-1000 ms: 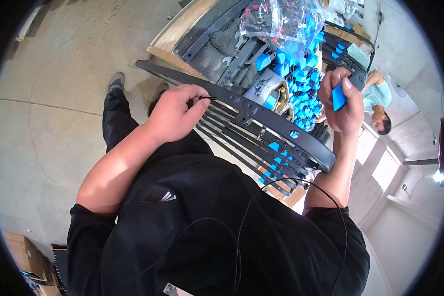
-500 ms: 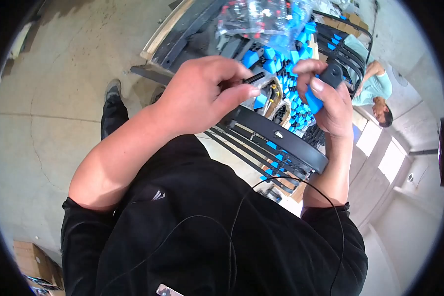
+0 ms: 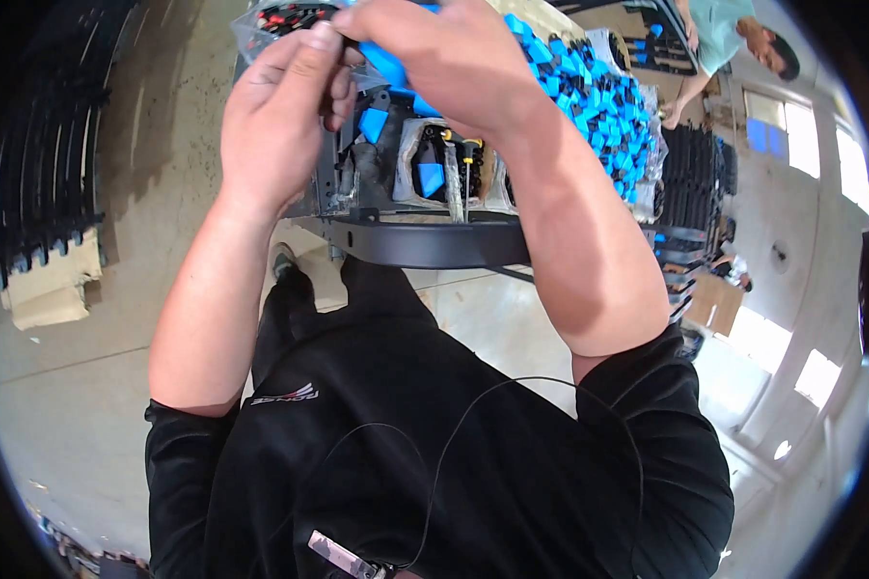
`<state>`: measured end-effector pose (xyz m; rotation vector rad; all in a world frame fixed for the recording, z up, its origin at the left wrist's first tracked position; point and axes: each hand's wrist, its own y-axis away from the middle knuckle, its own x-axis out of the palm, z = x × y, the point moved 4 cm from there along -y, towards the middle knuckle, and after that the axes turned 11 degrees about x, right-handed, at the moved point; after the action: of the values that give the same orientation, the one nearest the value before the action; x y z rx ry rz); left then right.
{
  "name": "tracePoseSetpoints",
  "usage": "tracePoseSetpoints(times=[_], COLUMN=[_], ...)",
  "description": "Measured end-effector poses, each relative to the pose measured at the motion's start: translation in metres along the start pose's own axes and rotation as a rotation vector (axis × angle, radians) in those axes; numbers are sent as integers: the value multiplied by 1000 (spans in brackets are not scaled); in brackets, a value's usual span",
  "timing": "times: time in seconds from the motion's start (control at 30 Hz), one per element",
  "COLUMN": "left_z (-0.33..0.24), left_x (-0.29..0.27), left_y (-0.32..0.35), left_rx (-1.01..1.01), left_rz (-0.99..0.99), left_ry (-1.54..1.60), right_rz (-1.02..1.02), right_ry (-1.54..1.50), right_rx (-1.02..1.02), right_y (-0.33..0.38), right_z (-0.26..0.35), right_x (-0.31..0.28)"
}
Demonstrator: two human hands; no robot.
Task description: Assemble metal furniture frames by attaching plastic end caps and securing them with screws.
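While both hands meet at the top of the view, my right hand has its grip clamped on a small blue plastic clip, pinched between thumb and fingers. Only part of the clip shows; its long axis seems to run from upper left to lower right, though I cannot tell which end points where. My left hand is raised just beside it, fingers curled together and fingertips touching the right hand's fingers at the clip; I cannot tell whether it holds anything of its own.

Directly beneath the hands lies a dark metal frame with a curved front edge, resting on the table. More blue clips sit inside it, one just below the hands and another in a plastic-lined pocket. Beside that pocket a screwdriver with a yellow-and-black handle stands roughly upright in the view.

To the right, a clear bag heaped with blue clips sits on the table. Beyond it, another person in a pale green shirt leans over. Stacked black frames lie on the concrete floor at left.
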<state>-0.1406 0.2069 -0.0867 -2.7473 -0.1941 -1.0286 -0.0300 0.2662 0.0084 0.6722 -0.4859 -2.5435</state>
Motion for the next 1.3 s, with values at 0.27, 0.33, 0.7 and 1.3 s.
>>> tracePoseSetpoints(times=[0.27, 0.33, 0.7, 1.3], left_z=[-4, -9, -3, 230], left_x=[27, 31, -80, 82], left_y=[-24, -24, 115, 231], left_rx=[-140, -144, 81, -713], left_rz=[93, 95, -112, 43], left_ry=[-60, -126, -825, -106], right_rz=[-16, -20, -370, -37], right_ry=[-278, -309, -197, -215], right_rx=[172, 160, -267, -362], right_y=[8, 13, -3, 5], right_z=[13, 14, 0, 2], right_x=[-21, -25, -34, 3])
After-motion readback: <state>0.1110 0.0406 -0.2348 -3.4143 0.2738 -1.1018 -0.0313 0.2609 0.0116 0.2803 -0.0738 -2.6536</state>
